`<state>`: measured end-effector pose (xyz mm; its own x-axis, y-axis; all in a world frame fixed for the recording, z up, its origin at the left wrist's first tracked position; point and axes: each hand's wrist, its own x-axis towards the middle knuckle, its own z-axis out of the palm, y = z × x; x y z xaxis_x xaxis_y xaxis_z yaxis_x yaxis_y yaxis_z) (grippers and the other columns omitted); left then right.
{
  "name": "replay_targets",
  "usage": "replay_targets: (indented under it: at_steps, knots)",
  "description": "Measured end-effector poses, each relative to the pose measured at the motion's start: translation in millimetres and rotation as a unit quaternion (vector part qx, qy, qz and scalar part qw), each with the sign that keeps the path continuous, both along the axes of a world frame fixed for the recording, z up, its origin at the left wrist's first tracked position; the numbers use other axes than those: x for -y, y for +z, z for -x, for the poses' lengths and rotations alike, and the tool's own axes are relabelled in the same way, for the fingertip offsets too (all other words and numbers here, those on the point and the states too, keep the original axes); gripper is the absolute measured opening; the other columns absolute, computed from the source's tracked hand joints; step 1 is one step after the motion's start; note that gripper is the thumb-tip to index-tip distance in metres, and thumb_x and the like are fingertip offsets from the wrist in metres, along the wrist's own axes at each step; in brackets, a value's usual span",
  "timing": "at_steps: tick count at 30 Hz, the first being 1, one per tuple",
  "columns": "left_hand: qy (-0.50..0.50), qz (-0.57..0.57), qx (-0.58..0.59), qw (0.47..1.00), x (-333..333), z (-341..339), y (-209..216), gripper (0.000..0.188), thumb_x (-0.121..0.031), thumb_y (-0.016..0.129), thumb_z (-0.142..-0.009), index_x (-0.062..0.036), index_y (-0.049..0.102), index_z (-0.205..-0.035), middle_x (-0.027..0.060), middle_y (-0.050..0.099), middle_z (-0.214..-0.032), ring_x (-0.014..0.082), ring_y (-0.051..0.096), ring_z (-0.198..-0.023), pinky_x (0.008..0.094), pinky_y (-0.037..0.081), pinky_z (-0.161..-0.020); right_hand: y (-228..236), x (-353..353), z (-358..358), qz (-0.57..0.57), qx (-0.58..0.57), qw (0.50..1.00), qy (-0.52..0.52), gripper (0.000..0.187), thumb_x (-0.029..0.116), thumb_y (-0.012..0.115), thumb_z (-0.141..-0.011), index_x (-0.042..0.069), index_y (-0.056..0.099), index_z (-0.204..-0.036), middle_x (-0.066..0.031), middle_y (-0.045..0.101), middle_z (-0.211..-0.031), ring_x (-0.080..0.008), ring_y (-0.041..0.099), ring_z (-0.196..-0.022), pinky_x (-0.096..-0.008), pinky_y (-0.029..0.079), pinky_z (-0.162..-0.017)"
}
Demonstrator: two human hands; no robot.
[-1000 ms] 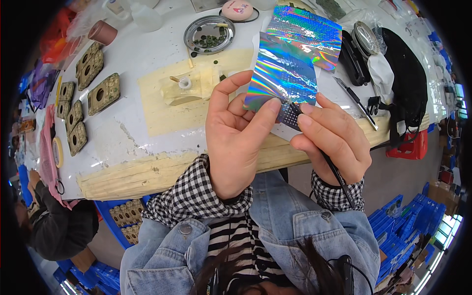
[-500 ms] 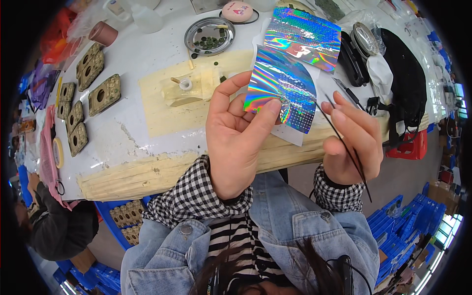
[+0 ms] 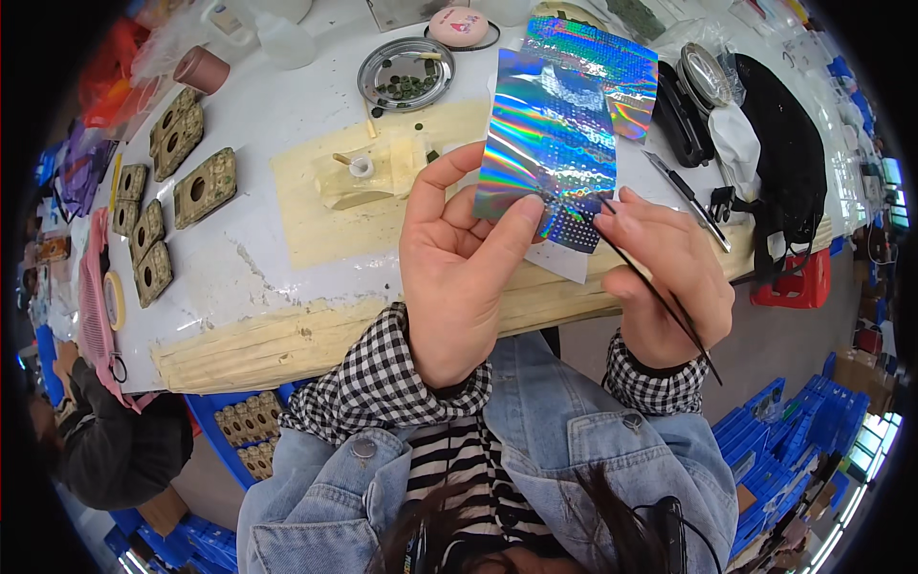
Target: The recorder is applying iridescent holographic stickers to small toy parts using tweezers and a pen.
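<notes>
My left hand [image 3: 466,258] pinches a shiny rainbow holographic sheet [image 3: 550,124] near its lower edge, thumb on top. Rows of small shapes cover its lower right part. In my right hand [image 3: 674,273] is a pair of slim black tweezers [image 3: 660,304], its tips at the sheet's lower right edge. I cannot tell whether the tips grip a piece. Behind the held sheet lies a second holographic sheet [image 3: 631,81], partly covered by it. White paper [image 3: 559,260] shows below my left thumb.
A pale wooden fixture [image 3: 378,177] holding a small white cup [image 3: 360,166] sits left of my hands. Beyond it is a round metal dish [image 3: 406,75] with small dark green pieces. Camouflage-patterned parts [image 3: 205,187] lie at left; a craft knife [image 3: 688,196] at right.
My right hand has moved left, bringing the tweezer tips to the sheet. The held sheet now stands straighter, its top farther up. My left hand has barely moved.
</notes>
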<state>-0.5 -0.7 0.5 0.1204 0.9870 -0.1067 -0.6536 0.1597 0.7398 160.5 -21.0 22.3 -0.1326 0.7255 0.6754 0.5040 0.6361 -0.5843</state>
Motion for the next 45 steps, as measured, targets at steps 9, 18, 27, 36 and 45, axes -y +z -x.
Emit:
replay_targets:
  at_steps: [9,18,27,36,45]
  knots:
    - [-0.002,0.011,-0.001,1.000,0,0,1,0.047,0.007,0.061,-0.087,-0.0014,0.036,-0.127,0.0138,0.064,-0.111,0.0146,0.063,-0.097,0.0256,0.053,-0.083,1,-1,9,-0.012,0.045,0.999,0.002,0.035,0.003,0.076,-0.071,0.004,0.070,-0.105,-0.0116,0.067,-0.099,-0.0250,0.066,-0.093,-0.0427,0.054,-0.091]
    - [-0.001,0.001,-0.010,1.000,1,2,1,0.045,0.007,0.060,-0.087,-0.0020,0.037,-0.124,0.0140,0.063,-0.111,0.0144,0.064,-0.094,0.0245,0.053,-0.080,-1,-3,6,-0.004,0.056,0.998,0.006,0.031,0.002,0.075,-0.072,0.003,0.070,-0.103,-0.0112,0.068,-0.098,-0.0243,0.066,-0.093,-0.0434,0.053,-0.091]
    - [-0.006,0.001,0.002,1.000,1,1,-4,0.038,0.008,0.060,-0.087,-0.0040,0.037,-0.115,0.0144,0.061,-0.114,0.0143,0.064,-0.093,0.0230,0.054,-0.076,-5,-5,3,0.000,0.056,0.998,0.019,0.029,0.003,0.074,-0.074,0.002,0.070,-0.102,-0.0112,0.068,-0.097,-0.0242,0.066,-0.093,-0.0446,0.053,-0.092]
    - [0.002,-0.005,-0.006,1.000,1,1,-2,0.038,0.007,0.060,-0.088,-0.0037,0.037,-0.115,0.0150,0.063,-0.113,0.0150,0.065,-0.093,0.0242,0.054,-0.077,-3,-4,1,0.029,0.005,0.999,0.041,0.026,0.002,0.072,-0.077,0.000,0.069,-0.102,-0.0119,0.069,-0.099,-0.0239,0.066,-0.095,-0.0442,0.051,-0.095]
    - [0.004,-0.001,-0.009,1.000,1,1,-2,0.039,0.006,0.060,-0.088,-0.0026,0.036,-0.117,0.0157,0.064,-0.110,0.0151,0.065,-0.091,0.0235,0.054,-0.075,-2,-4,1,0.012,0.036,0.999,0.038,0.031,0.002,0.075,-0.073,0.002,0.069,-0.104,-0.0117,0.068,-0.099,-0.0243,0.066,-0.094,-0.0455,0.051,-0.094]
